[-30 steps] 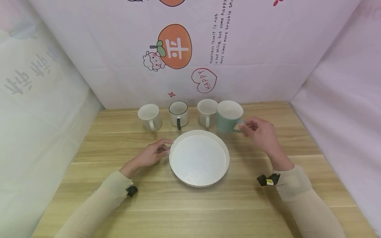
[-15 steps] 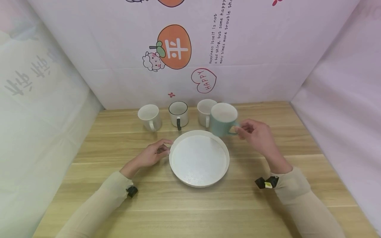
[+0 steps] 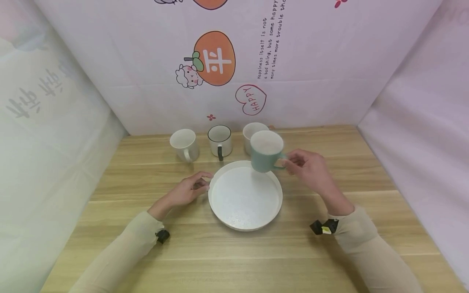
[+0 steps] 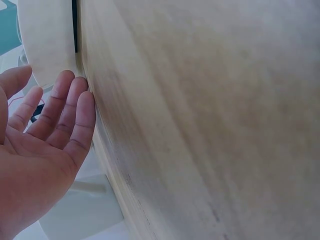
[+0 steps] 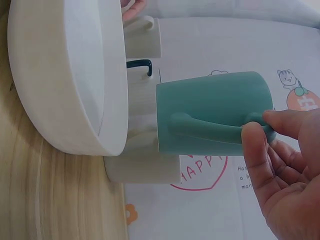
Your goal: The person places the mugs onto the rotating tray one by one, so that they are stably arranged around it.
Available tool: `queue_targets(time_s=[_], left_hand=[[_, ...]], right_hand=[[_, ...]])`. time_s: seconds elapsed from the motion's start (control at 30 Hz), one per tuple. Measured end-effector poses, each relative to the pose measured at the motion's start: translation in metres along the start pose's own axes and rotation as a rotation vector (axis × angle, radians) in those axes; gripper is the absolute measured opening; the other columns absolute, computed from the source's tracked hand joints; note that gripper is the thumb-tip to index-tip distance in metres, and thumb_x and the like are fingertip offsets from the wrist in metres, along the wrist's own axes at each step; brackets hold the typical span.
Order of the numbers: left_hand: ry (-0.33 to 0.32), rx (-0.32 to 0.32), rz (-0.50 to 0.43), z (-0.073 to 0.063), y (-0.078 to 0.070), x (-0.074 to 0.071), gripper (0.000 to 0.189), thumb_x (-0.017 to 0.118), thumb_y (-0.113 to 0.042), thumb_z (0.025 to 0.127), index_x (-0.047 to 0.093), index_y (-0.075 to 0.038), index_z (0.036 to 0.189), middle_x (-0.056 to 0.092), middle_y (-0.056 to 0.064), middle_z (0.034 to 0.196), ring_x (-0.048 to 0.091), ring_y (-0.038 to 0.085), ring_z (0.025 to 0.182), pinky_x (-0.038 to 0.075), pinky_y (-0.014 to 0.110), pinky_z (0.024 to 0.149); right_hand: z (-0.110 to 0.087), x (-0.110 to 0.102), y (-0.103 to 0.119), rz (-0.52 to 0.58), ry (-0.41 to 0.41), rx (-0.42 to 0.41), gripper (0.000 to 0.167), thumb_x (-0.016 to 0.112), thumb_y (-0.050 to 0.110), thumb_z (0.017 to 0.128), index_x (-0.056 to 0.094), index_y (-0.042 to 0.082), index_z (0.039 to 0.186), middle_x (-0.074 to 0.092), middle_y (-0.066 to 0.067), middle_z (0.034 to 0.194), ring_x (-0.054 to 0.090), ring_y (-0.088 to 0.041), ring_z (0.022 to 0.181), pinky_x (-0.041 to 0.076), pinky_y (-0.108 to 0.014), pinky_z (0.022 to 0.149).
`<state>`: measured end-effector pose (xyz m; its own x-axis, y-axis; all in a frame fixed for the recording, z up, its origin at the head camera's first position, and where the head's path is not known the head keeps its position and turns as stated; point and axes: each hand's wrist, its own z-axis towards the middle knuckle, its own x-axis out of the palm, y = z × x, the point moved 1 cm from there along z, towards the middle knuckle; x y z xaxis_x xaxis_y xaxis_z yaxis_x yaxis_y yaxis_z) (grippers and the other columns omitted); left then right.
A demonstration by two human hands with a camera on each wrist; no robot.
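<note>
My right hand (image 3: 307,169) pinches the handle of a teal mug (image 3: 264,156), its white inside facing up. In the head view the mug overlaps the back right rim of a round white tray (image 3: 245,199); the right wrist view shows the mug (image 5: 210,107) raised above the tray's rim (image 5: 95,145). My left hand (image 3: 185,189) is at the tray's left edge with its fingers relaxed and fingertips right at the rim. In the left wrist view this hand (image 4: 50,145) holds nothing, its palm turned toward the tray's side wall (image 4: 47,40).
Behind the tray stand a white mug (image 3: 184,145) at left, a white mug with black rim and handle (image 3: 220,142), and another white mug (image 3: 253,132) partly hidden by the teal one. A printed cloth (image 3: 311,81) rises behind the wooden table (image 3: 220,260).
My right hand has carried the teal mug leftward and a little nearer, from beside the rightmost white mug to the tray's back right rim. The left hand and tray have stayed put.
</note>
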<state>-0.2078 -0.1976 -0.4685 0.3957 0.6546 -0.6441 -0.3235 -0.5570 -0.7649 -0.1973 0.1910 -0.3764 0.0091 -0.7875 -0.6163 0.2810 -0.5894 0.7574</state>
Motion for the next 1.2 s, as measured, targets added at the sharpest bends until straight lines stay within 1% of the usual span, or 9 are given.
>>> queue_targets(time_s=[0.23, 0.5, 0.63, 0.87, 1.03, 1.2], left_hand=[[0.003, 0.001, -0.005, -0.001, -0.002, 0.000, 0.038, 0.059, -0.018, 0.101, 0.052, -0.010, 0.138, 0.072, 0.011, 0.112, 0.068, 0.024, 0.109, 0.056, 0.036, 0.089], [-0.001, -0.003, -0.005, -0.001, -0.003, 0.000, 0.038, 0.059, -0.018, 0.101, 0.052, -0.011, 0.138, 0.073, 0.011, 0.111, 0.068, 0.024, 0.108, 0.056, 0.037, 0.089], [0.001, -0.004, -0.009, -0.001, -0.002, -0.001, 0.038, 0.059, -0.017, 0.101, 0.052, -0.011, 0.138, 0.073, 0.012, 0.111, 0.068, 0.025, 0.108, 0.056, 0.036, 0.088], [0.005, -0.012, -0.010, -0.001, -0.002, -0.001, 0.038, 0.059, -0.017, 0.101, 0.051, -0.011, 0.139, 0.072, 0.012, 0.111, 0.068, 0.025, 0.109, 0.056, 0.035, 0.088], [0.011, -0.009, -0.007, -0.001, -0.002, 0.000, 0.039, 0.059, -0.017, 0.101, 0.050, -0.010, 0.139, 0.072, 0.012, 0.113, 0.068, 0.025, 0.110, 0.056, 0.037, 0.091], [0.010, -0.005, -0.006, -0.001, -0.003, 0.000, 0.039, 0.059, -0.017, 0.101, 0.050, -0.009, 0.139, 0.072, 0.012, 0.112, 0.068, 0.025, 0.109, 0.056, 0.037, 0.091]], right_hand=[[0.002, 0.009, 0.007, 0.009, 0.021, -0.005, 0.017, 0.071, 0.021, 0.094, 0.071, 0.006, 0.102, 0.074, -0.010, 0.082, 0.068, -0.014, 0.070, 0.055, -0.024, 0.059], [0.005, 0.024, 0.013, 0.048, 0.072, 0.027, 0.021, 0.072, 0.030, 0.093, 0.072, 0.010, 0.101, 0.075, -0.009, 0.086, 0.069, -0.014, 0.072, 0.057, -0.025, 0.063], [0.005, 0.031, 0.014, 0.066, 0.095, 0.020, 0.019, 0.071, 0.027, 0.094, 0.072, 0.010, 0.102, 0.075, -0.011, 0.085, 0.068, -0.015, 0.071, 0.057, -0.025, 0.062], [0.003, 0.040, 0.017, 0.099, 0.111, -0.024, 0.016, 0.071, 0.021, 0.094, 0.072, 0.008, 0.102, 0.075, -0.016, 0.085, 0.068, -0.016, 0.068, 0.057, -0.025, 0.061], [0.003, 0.045, 0.020, 0.097, 0.115, -0.034, 0.014, 0.071, 0.020, 0.093, 0.072, 0.008, 0.101, 0.074, -0.011, 0.081, 0.068, -0.016, 0.068, 0.057, -0.027, 0.061], [0.003, 0.049, 0.022, 0.080, 0.131, -0.014, 0.013, 0.071, 0.021, 0.094, 0.072, 0.010, 0.100, 0.073, -0.007, 0.080, 0.067, -0.016, 0.069, 0.056, -0.028, 0.062]])
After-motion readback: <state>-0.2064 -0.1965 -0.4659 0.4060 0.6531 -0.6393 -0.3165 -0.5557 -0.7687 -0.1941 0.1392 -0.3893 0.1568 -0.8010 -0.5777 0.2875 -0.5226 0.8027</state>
